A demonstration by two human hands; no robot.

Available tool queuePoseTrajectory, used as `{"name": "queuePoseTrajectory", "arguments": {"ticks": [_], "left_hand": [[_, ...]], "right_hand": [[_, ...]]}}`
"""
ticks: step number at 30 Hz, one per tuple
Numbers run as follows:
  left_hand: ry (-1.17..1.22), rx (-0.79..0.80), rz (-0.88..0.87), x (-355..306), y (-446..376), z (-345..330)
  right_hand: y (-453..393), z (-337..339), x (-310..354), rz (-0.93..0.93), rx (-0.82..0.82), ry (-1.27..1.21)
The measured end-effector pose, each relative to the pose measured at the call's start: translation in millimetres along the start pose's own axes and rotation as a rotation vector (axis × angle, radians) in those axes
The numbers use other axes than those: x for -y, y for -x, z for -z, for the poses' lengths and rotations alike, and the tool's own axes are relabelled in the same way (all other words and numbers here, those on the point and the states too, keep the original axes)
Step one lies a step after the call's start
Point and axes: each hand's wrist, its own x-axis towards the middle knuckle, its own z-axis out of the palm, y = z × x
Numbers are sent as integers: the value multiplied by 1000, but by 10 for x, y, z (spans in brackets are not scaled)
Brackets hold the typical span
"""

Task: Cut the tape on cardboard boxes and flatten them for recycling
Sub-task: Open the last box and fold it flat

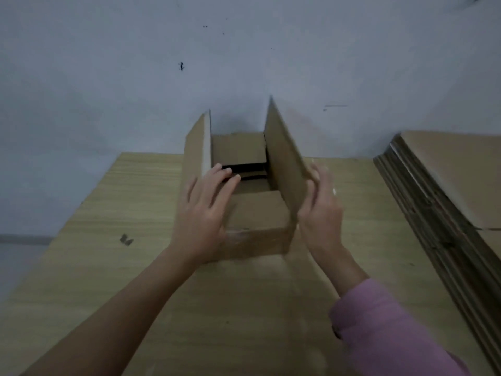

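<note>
A brown cardboard box [257, 240] stands on the wooden table [108, 267], its two long top flaps raised and the short inner flaps lying down. My left hand [206, 210] rests on the box's left side with straight fingers reaching over the inner flap toward the dark gap. My right hand [321, 210] lies flat against the outside of the raised right flap [284, 164], fingers straight. The left flap [196, 150] stands upright beyond my left hand. No knife or cutter is in view.
A stack of flattened cardboard boxes [447, 191] lies along the table's right side. A pale wall [244, 63] rises right behind the table. The table's left edge drops to a grey floor [16, 261]. A small dark scrap [126, 240] lies on the table at left.
</note>
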Motion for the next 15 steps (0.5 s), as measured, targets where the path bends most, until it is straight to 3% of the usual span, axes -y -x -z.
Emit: {"name": "queuePoseTrajectory", "arguments": {"ticks": [3,7,10,15], "left_hand": [[-263,50,-105,118,-19,10],[-399,325,-52,248,-121,19],[-366,445,-204,353,-199,-25],[-201,558,-390,367,-125,-178]], "right_hand": [[18,91,1,-266,-77,-140],[226,25,-243,-350,25,473],[306,-87,-286,-229,288,734],[193,-361,18,114,650,619]]}}
